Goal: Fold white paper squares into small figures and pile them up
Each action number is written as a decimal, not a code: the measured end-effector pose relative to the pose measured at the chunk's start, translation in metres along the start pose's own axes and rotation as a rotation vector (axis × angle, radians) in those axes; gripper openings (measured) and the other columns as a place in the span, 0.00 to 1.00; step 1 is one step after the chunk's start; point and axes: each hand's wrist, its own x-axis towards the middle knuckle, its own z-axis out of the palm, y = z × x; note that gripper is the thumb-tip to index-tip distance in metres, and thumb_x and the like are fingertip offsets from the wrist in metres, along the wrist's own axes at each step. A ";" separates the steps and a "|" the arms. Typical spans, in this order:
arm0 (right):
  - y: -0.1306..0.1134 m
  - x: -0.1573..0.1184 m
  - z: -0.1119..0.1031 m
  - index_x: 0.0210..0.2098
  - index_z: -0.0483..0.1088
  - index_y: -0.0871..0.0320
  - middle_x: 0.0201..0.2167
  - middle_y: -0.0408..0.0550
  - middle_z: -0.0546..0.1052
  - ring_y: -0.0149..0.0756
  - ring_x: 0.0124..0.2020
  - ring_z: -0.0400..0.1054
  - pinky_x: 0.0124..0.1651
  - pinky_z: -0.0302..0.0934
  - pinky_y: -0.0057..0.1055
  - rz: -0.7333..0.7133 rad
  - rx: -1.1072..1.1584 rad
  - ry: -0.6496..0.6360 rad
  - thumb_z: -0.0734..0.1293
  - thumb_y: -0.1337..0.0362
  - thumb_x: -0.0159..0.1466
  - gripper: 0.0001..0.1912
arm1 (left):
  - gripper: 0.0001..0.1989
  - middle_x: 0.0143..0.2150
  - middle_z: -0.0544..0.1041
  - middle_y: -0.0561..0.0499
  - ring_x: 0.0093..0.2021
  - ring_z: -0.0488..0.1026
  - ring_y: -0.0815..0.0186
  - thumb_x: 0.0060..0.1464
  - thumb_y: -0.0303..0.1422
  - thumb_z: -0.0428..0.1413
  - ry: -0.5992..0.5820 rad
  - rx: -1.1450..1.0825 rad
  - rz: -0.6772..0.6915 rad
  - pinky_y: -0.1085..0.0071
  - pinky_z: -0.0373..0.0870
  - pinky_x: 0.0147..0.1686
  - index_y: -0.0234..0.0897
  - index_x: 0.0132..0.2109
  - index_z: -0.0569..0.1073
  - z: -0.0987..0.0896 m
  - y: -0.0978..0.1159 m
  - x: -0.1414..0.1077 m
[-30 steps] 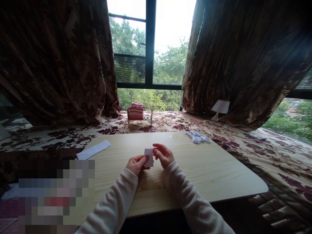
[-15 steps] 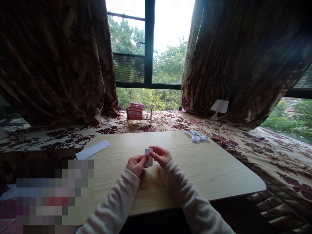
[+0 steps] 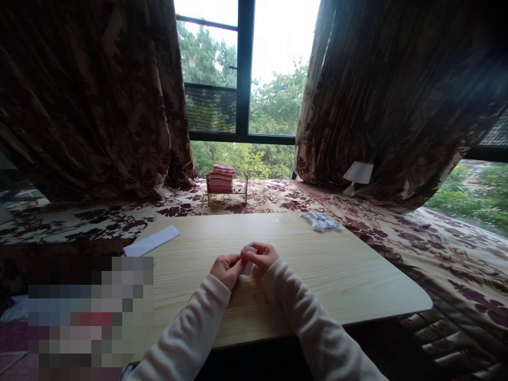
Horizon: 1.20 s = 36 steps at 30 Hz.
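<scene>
A small folded piece of white paper (image 3: pixel 248 268) is pinched between both hands above the middle of the table. My left hand (image 3: pixel 227 270) is closed on its left side, with thumb and fingers together. From the right, my right hand (image 3: pixel 262 256) grips the upper part, its thumb over the face of the paper. Fingers cover much of the paper, so its full shape is hidden. On the table's left lies a stack of flat white paper strips (image 3: pixel 152 241). A loose pile of folded white paper pieces (image 3: pixel 319 221) rests at the far right corner.
The pale wooden table (image 3: pixel 337 286) has a rounded right corner. Behind it, a floral cloth (image 3: pixel 278 198) carries a small rack (image 3: pixel 227 198) with folded red-and-white striped cloths (image 3: pixel 221 180). A white lamp (image 3: pixel 357 173) stands by the right curtain (image 3: pixel 381 95). The lower left is pixelated.
The paper has tilted and more of it is covered by my fingers. My right hand has shifted slightly down, and both hands are closer together.
</scene>
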 end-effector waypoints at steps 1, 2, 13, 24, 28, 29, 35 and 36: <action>0.000 0.001 0.000 0.20 0.72 0.62 0.14 0.40 0.69 0.25 0.17 0.59 0.23 0.54 0.25 -0.007 -0.010 0.011 0.73 0.57 0.41 0.14 | 0.16 0.22 0.75 0.51 0.26 0.68 0.67 0.44 0.40 0.57 0.015 0.009 -0.001 0.75 0.61 0.26 0.29 0.32 0.78 0.000 -0.002 0.001; 0.000 0.001 -0.001 0.20 0.72 0.62 0.14 0.40 0.69 0.25 0.17 0.58 0.22 0.54 0.25 -0.014 -0.019 0.023 0.73 0.58 0.41 0.13 | 0.16 0.22 0.74 0.51 0.25 0.67 0.67 0.43 0.40 0.57 0.030 0.018 -0.003 0.75 0.60 0.25 0.29 0.31 0.78 0.000 -0.003 0.001; 0.007 0.011 -0.008 0.19 0.70 0.62 0.13 0.40 0.67 0.26 0.16 0.58 0.21 0.53 0.25 -0.039 -0.059 0.217 0.71 0.57 0.42 0.14 | 0.14 0.16 0.67 0.54 0.20 0.61 0.71 0.43 0.37 0.54 0.058 0.106 -0.011 0.75 0.56 0.22 0.31 0.18 0.72 0.000 -0.001 0.003; 0.009 0.012 -0.006 0.21 0.70 0.62 0.13 0.40 0.66 0.26 0.15 0.57 0.19 0.52 0.25 0.002 0.005 0.200 0.71 0.54 0.41 0.17 | 0.15 0.27 0.73 0.50 0.25 0.66 0.68 0.45 0.41 0.52 0.189 0.179 0.042 0.74 0.61 0.25 0.32 0.30 0.75 -0.003 -0.009 0.005; 0.012 0.008 0.002 0.19 0.70 0.63 0.12 0.39 0.66 0.25 0.15 0.56 0.19 0.51 0.25 -0.004 -0.034 0.160 0.71 0.56 0.41 0.15 | 0.14 0.17 0.66 0.54 0.20 0.60 0.71 0.46 0.39 0.52 0.119 0.224 0.051 0.74 0.56 0.21 0.32 0.23 0.72 0.001 -0.011 0.004; 0.012 0.008 0.002 0.19 0.70 0.62 0.12 0.39 0.66 0.24 0.15 0.55 0.19 0.51 0.24 -0.006 -0.048 0.155 0.71 0.57 0.41 0.14 | 0.14 0.16 0.65 0.55 0.20 0.60 0.71 0.46 0.39 0.52 0.107 0.237 0.054 0.75 0.55 0.20 0.32 0.21 0.71 0.001 -0.011 0.003; 0.010 0.008 0.001 0.19 0.72 0.63 0.12 0.40 0.67 0.26 0.16 0.56 0.19 0.50 0.24 0.001 -0.136 0.146 0.67 0.59 0.45 0.11 | 0.13 0.18 0.66 0.54 0.22 0.62 0.70 0.48 0.36 0.50 0.055 0.308 0.084 0.74 0.58 0.23 0.32 0.23 0.71 -0.002 -0.007 0.001; 0.010 0.009 0.001 0.19 0.72 0.63 0.12 0.40 0.67 0.26 0.15 0.56 0.19 0.49 0.24 0.002 -0.148 0.152 0.67 0.60 0.46 0.10 | 0.13 0.18 0.66 0.54 0.23 0.62 0.69 0.48 0.36 0.50 0.059 0.323 0.094 0.74 0.58 0.23 0.33 0.23 0.71 -0.003 -0.007 0.001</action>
